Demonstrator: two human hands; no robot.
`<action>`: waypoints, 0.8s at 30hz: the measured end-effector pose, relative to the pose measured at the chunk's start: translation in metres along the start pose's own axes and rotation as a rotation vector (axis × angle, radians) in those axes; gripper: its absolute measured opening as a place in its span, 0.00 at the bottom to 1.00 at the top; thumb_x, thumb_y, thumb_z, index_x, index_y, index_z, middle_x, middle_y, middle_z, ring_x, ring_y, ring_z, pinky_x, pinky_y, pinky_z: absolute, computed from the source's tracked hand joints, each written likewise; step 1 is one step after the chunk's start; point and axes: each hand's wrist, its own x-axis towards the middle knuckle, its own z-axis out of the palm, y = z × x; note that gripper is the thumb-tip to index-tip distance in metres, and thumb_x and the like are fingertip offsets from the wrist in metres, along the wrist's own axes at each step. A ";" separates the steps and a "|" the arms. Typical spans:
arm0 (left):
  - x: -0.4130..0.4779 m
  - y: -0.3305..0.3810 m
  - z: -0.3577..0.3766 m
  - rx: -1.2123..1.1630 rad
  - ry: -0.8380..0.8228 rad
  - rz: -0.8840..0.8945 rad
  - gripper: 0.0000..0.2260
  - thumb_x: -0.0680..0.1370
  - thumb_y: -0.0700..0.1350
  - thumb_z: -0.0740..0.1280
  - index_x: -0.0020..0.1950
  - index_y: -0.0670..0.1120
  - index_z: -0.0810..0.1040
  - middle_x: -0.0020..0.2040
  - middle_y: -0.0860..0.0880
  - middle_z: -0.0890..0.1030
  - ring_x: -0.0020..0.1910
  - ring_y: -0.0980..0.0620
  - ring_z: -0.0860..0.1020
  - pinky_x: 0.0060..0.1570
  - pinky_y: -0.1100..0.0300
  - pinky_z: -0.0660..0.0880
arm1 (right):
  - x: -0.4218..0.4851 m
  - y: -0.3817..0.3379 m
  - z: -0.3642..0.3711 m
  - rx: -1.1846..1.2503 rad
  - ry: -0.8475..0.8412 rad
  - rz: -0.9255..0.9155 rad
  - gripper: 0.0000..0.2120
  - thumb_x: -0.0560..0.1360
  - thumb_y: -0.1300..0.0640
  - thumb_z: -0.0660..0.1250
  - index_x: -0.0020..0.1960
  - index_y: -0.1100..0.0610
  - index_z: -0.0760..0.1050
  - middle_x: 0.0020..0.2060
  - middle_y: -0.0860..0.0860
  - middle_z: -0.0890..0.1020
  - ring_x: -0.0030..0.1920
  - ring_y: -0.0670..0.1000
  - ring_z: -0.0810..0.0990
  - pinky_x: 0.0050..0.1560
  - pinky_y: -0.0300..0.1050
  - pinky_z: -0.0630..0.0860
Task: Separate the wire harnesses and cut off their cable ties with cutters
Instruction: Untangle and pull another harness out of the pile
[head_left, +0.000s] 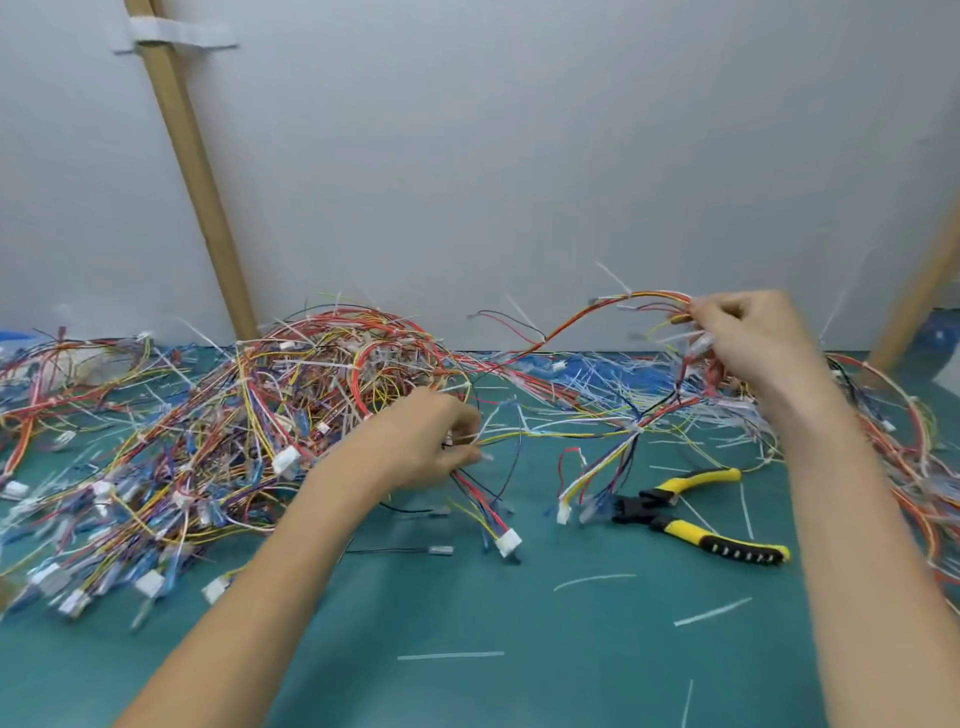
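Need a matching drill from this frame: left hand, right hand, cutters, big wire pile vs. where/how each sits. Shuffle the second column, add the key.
Things
1. left hand
2. right hand
3. cutters
4. big wire pile

States
A. lies on the green mat, neither hand touching it
B. raised, gripping an orange-red harness
C. heaped on the mat's left side
D. low near the mat, pinching thin wires

Pairs: 1-D, 2-B, 3-A, 4-C
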 end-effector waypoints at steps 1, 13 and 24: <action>0.001 -0.002 -0.001 -0.012 0.035 0.008 0.12 0.80 0.51 0.69 0.43 0.44 0.77 0.40 0.48 0.80 0.42 0.46 0.76 0.44 0.54 0.73 | 0.002 0.002 0.000 -0.123 -0.001 -0.003 0.15 0.80 0.54 0.62 0.42 0.61 0.81 0.31 0.56 0.81 0.28 0.51 0.80 0.32 0.41 0.70; 0.001 -0.013 -0.006 -0.479 0.140 -0.045 0.04 0.79 0.47 0.70 0.46 0.50 0.78 0.40 0.50 0.84 0.40 0.51 0.81 0.43 0.56 0.75 | -0.033 -0.045 0.051 -0.372 -0.799 -0.368 0.14 0.77 0.44 0.70 0.58 0.49 0.83 0.52 0.42 0.86 0.54 0.42 0.82 0.64 0.47 0.75; -0.003 -0.012 -0.010 -0.606 0.064 -0.113 0.04 0.82 0.43 0.66 0.48 0.48 0.77 0.45 0.50 0.84 0.45 0.54 0.81 0.52 0.56 0.75 | -0.038 -0.024 0.076 -0.480 -1.136 -0.231 0.19 0.72 0.40 0.74 0.59 0.46 0.82 0.47 0.42 0.87 0.55 0.41 0.82 0.63 0.41 0.72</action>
